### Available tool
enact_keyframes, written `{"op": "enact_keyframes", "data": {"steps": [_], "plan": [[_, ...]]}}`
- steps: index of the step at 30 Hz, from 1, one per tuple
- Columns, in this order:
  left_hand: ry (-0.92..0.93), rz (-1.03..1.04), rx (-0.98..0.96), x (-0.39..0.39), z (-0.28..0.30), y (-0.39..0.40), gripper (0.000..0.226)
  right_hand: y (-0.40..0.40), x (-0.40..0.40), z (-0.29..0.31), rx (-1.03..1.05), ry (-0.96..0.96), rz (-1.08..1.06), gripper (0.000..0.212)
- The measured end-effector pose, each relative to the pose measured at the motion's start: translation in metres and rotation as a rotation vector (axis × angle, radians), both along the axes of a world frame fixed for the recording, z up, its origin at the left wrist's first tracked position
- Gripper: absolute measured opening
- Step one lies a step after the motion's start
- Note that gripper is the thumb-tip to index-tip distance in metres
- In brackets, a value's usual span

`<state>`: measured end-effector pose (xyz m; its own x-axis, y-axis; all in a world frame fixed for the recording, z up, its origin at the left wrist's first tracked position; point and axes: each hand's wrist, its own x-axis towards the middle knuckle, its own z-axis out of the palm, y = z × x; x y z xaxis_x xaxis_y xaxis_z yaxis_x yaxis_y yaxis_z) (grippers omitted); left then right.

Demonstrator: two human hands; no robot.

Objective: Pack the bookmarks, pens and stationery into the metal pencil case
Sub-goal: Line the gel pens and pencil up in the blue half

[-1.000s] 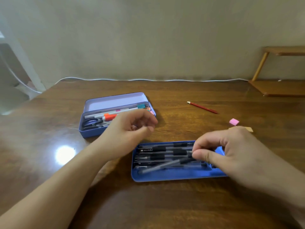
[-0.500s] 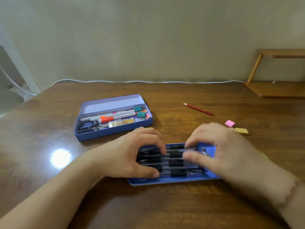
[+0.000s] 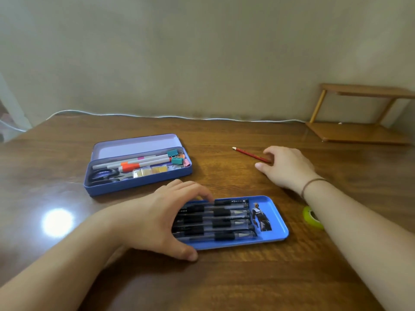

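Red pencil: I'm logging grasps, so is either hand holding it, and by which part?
Not clearly held. The right hand covers the red pencil at its rear end; a grip cannot be told. The left hand rests flat on the pens, gripping nothing.

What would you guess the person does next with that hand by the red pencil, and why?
Probably the right hand closes on the red pencil and carries it to the blue tray. Its fingers already lie at the pencil's near end, though no grip shows yet. The pencil lies loose on the table, while the left hand rests on the tray's black pens.
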<state>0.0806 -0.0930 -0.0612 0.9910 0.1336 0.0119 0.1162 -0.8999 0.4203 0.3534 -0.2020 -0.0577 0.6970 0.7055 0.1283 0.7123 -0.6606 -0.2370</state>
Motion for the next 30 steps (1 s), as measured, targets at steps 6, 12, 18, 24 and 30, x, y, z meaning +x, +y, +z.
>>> {"op": "enact_keyframes", "data": {"steps": [6, 12, 18, 24, 30], "plan": [[0.005, 0.052, -0.060, 0.000, 0.001, 0.000, 0.073, 0.023, -0.006, -0.004, 0.053, -0.183, -0.027, 0.013], [-0.035, 0.123, -0.228, -0.002, 0.001, 0.011, 0.065, -0.041, -0.058, 0.007, 0.330, 0.016, 0.633, 0.004], [-0.098, 0.086, -0.013, 0.008, -0.008, -0.001, 0.055, -0.059, -0.056, 0.011, 0.437, 0.121, 0.600, 0.013], [-0.127, 0.062, 0.012, 0.012, -0.011, -0.005, 0.043, -0.063, -0.055, 0.010, 0.390, 0.082, 0.597, 0.004], [-0.104, 0.074, -0.043, 0.011, -0.012, -0.003, 0.042, -0.072, -0.057, 0.016, 0.122, 0.184, 0.795, 0.008]]}}
